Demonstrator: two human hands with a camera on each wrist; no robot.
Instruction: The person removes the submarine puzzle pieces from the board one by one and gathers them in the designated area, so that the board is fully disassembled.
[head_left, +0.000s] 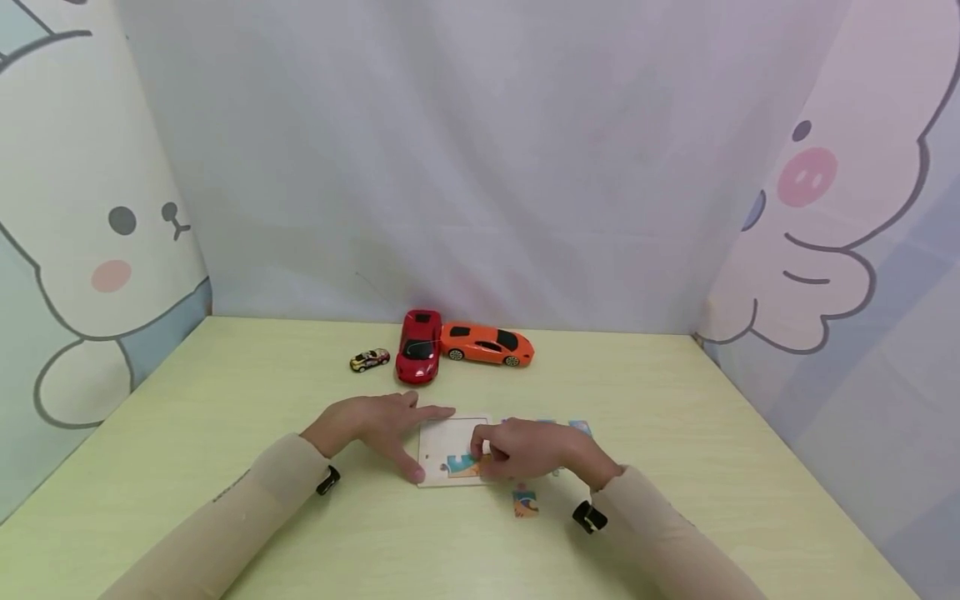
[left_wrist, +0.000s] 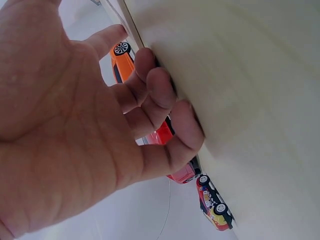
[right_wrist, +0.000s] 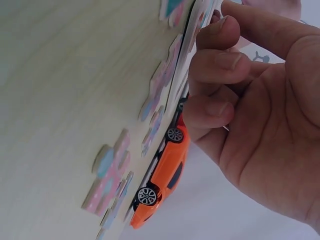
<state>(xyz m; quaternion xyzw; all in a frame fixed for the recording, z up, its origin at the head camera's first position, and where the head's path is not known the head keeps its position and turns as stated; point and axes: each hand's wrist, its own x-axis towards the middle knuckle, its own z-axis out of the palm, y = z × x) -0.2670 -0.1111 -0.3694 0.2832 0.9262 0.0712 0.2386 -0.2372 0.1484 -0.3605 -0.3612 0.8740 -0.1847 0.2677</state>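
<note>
A pale, square puzzle board point(head_left: 450, 433) lies flat on the table, with blue-and-orange jigsaw pieces point(head_left: 459, 467) along its lower edge. At the board's left side is my left hand point(head_left: 386, 425), thumb at the lower left corner and index finger along the top edge; its other fingers rest on the table, loosely bent. My right hand point(head_left: 528, 446) reaches over the board's right side. Its fingers are curled, with thumb and index finger pinching a partly hidden puzzle piece point(head_left: 487, 469) low on the board. The right wrist view shows the curled fingers point(right_wrist: 220, 65) beside the board's edge.
Loose pieces lie right of the board, among them a pink one point(right_wrist: 107, 180), partly behind my right hand. Another piece point(head_left: 526, 503) is nearer me. Behind the board stand a red toy car point(head_left: 418, 346), an orange one point(head_left: 487, 344) and a small patterned one point(head_left: 370, 360).
</note>
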